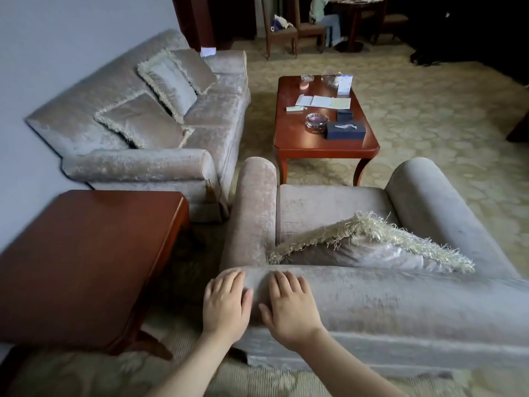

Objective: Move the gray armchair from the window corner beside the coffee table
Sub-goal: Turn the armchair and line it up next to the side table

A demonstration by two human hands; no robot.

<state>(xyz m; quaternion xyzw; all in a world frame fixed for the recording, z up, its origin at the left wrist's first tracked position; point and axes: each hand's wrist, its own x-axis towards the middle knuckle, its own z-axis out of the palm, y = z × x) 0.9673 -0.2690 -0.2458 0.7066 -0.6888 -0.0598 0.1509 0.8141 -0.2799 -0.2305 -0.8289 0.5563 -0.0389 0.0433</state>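
Observation:
The gray velvet armchair (400,308) stands right in front of me, seen from behind its backrest, with a fringed cushion (372,247) on its seat. My left hand (226,305) lies flat on the left end of the backrest top. Just to its right, my right hand (289,308) presses flat on the same backrest. Both have straight fingers. The reddish wooden coffee table (303,144) stands just beyond the armchair's front, close to its seat edge.
A matching sofa (160,167) with several cushions stands at the left against the wall. A wooden side table (86,253) sits left of the armchair. Papers, a glass ashtray (316,121) and a blue tissue box (345,130) lie on the coffee table. A person sits at a far table.

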